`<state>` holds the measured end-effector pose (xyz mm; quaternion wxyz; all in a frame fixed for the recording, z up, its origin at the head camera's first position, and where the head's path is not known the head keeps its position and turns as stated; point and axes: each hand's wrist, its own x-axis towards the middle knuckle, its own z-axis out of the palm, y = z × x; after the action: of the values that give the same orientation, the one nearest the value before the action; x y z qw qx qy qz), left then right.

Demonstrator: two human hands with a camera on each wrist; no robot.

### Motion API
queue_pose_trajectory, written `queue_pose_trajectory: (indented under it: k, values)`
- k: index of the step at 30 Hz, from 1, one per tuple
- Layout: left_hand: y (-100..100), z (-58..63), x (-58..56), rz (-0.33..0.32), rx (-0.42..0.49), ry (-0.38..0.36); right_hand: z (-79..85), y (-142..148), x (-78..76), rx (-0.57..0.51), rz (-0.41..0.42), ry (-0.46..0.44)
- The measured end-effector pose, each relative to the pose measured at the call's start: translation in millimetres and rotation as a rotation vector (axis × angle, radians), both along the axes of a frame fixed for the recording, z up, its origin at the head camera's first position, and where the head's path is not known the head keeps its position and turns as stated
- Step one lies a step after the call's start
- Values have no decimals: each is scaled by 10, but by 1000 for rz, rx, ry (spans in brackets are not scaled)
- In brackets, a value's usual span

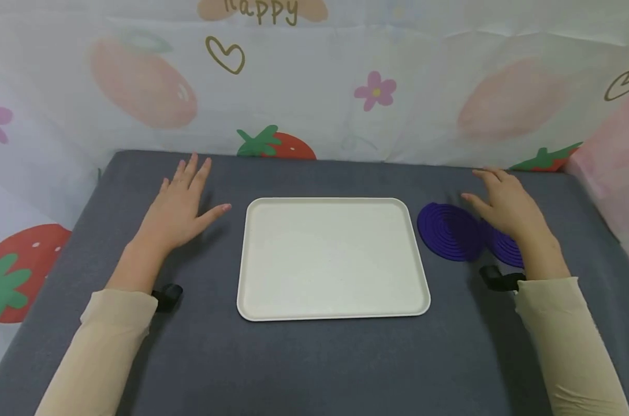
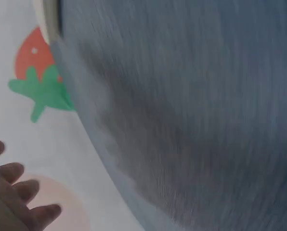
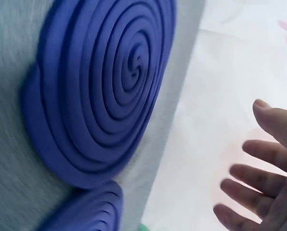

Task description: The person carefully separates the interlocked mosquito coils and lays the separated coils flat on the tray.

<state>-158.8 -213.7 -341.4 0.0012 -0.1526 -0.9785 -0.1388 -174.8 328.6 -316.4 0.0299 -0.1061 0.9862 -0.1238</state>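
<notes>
My left hand [image 1: 176,216] hovers over the table left of the tray, fingers spread and holding nothing. In the left wrist view its fingertips [image 2: 47,214] show at the lower left, with a shadow on the cloth. My right hand [image 1: 509,205] hangs above the right side, fingers extended and empty. Below it lie two purple spiral-ridged round mats; the left mat [image 1: 446,231] shows nearly whole, while the right mat [image 1: 506,248] is partly hidden by the wrist. A cream rectangular tray [image 1: 335,260] lies between the hands, its surface bare.
A dark grey cloth covers the table [image 1: 314,364]. Behind it hangs a white curtain [image 1: 304,81] printed with strawberries, flowers and hearts, reaching down to the far table edge. Black bands [image 1: 167,297] sit at both wrists, below cream sleeves.
</notes>
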Motion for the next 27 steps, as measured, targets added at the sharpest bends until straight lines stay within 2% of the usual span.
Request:
queue_pose_trajectory:
  k: [5, 10, 13, 16, 19, 22, 25, 27]
  values:
    - [102, -19, 185, 27, 227, -84, -126, 34, 153, -167, -49, 25]
    - [288, -2, 357, 57, 485, -175, -266, 73, 261, -307, -119, 47]
    - [443, -60, 418, 25, 660, -256, -351, 80, 302, -375, -182, 99]
    - [634, -127, 464, -38, 825, -363, -430, 88, 320, -457, -244, 126]
    - [866, -178, 535, -50, 1029, -502, -499, 114, 324, -559, -276, 70]
    - [1133, -227, 641, -20, 1261, -624, -564, 152, 322, -671, -291, -23]
    - [1402, -273, 740, 1, 1438, -706, -616, 183, 317, -753, -301, -59]
    - [1572, -293, 778, 2, 1515, -743, -635, 199, 305, -787, -309, -43]
